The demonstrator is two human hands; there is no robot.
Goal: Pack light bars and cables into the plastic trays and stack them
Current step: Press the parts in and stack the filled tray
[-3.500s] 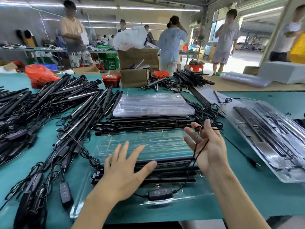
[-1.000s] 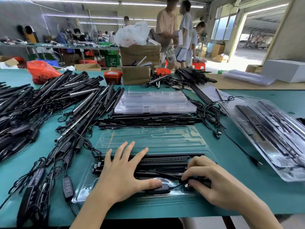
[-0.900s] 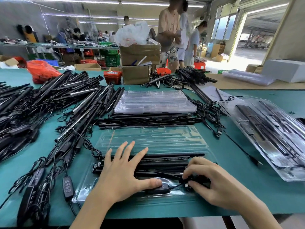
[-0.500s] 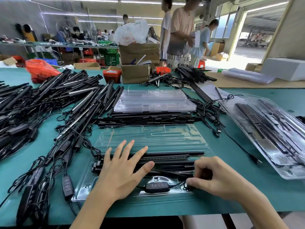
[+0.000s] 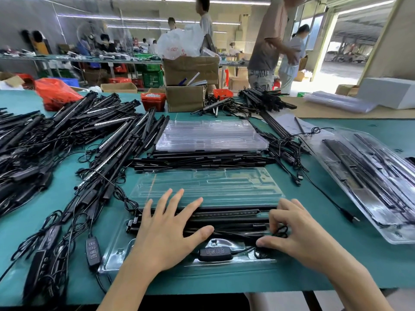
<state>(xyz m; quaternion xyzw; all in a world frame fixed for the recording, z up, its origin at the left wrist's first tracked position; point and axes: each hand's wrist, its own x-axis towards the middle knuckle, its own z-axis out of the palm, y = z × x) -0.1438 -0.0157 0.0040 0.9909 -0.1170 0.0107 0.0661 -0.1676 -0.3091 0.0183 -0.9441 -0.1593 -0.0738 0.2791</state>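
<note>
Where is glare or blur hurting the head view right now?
Head view: ceiling-light glare streaks the near clear tray and the packed tray at right; the doorway is blown out; the bar pile at the left edge smears; both hands stay sharp.

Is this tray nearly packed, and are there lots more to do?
Nearly. The light bars already lie in the near tray, with the controller in its pocket. The left hand presses the bars flat; the right hand tucks in the cable. Packed trays wait right, but big piles of bars remain.
</note>
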